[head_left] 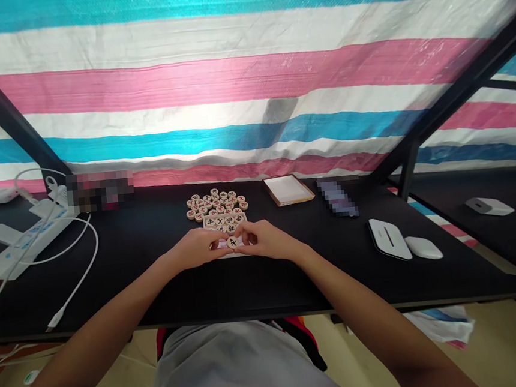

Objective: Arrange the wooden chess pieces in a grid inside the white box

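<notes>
A round Chinese chess piece (233,242) with a black character is pinched between the fingers of my left hand (195,248) and my right hand (269,241). Both hands are closed on it, over the near part of a white box (244,217). Rows of black-lettered chess pieces (219,221) lie in the far part of that box. My fingers hide some of its near end. Just beyond the box, a cluster of loose chess pieces (216,203), many with red characters, sits on the black table (181,296).
A shallow box lid (289,189) lies beyond my right hand, beside a blurred phone-like object (337,197). Farther right are a white flat device (389,239) and a white rounded case (424,247). A power strip (27,238) with white cables (78,281) occupies the left side.
</notes>
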A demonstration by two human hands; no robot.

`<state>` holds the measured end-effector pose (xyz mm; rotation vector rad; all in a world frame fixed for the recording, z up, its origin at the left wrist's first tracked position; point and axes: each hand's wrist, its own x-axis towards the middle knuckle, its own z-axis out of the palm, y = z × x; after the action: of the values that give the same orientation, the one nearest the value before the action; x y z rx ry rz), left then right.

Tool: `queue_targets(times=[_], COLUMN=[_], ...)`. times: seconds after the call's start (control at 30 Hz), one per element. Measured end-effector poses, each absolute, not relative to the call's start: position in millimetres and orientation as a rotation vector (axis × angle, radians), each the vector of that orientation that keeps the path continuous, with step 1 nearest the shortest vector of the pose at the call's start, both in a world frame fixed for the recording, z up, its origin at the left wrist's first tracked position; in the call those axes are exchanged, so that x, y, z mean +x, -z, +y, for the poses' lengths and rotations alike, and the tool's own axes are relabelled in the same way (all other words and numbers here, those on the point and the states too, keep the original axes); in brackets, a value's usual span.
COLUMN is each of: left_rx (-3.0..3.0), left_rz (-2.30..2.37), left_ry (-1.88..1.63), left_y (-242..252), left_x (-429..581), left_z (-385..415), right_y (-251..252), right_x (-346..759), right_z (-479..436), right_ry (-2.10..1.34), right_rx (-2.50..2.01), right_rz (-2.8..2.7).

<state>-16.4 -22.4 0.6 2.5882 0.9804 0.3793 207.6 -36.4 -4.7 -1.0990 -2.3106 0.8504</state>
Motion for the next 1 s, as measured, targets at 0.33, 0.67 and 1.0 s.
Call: queue_targets(times=[0.33, 0.67, 1.0], left_rx=[2.294, 2.476, 2.507], left_rz=[0.858, 0.802, 0.944], left_ry=[-0.6, -0.558, -0.661], left_y=[1.6, 1.7, 4.6], left_x=[-8.9, -13.1, -15.6], left_z=[-26.3, -22.5, -19.8], right_y=[7.9, 4.0, -0.2], right_x=[203.3, 206.2, 202.8], right_z=[-36.6, -37.4, -38.1], right_ry=[-0.679, -0.57, -0.681], right_rx=[-1.118, -1.051, -1.128], right_rz=[-2.323, -2.429, -2.193])
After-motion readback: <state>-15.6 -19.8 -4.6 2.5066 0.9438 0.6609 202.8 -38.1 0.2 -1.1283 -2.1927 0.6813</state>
